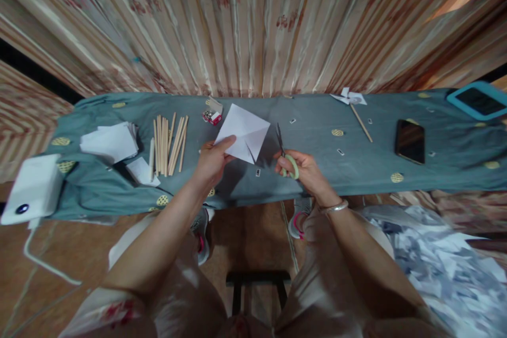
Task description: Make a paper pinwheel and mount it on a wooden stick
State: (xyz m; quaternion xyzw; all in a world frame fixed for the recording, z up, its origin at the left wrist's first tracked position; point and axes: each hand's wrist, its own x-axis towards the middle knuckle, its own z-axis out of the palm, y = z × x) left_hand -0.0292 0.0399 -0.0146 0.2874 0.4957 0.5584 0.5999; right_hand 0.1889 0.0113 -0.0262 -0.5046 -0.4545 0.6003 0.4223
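My left hand [214,161] pinches a white square sheet of paper [245,129] by its left corner, thumb on top. Creases cross the sheet, and one slit runs in from its lower edge toward the middle. To the right of the paper, my right hand [299,169] is closed round the light green handles of a pair of scissors [291,166]. The dark blades point up and away from me, a little apart from the paper's right corner. Just behind the paper lies a small open red and white box [213,115] with small metallic bits in it.
Left on the cloth-covered table [317,116] lie wooden sticks [161,145], stacked paper [109,142] and a white device [34,187] with a cable. To the right are a paper pinwheel [350,97] on a stick, a phone [410,141] and a blue-framed tablet [479,100]. Paper scraps [447,264] fill a bag below.
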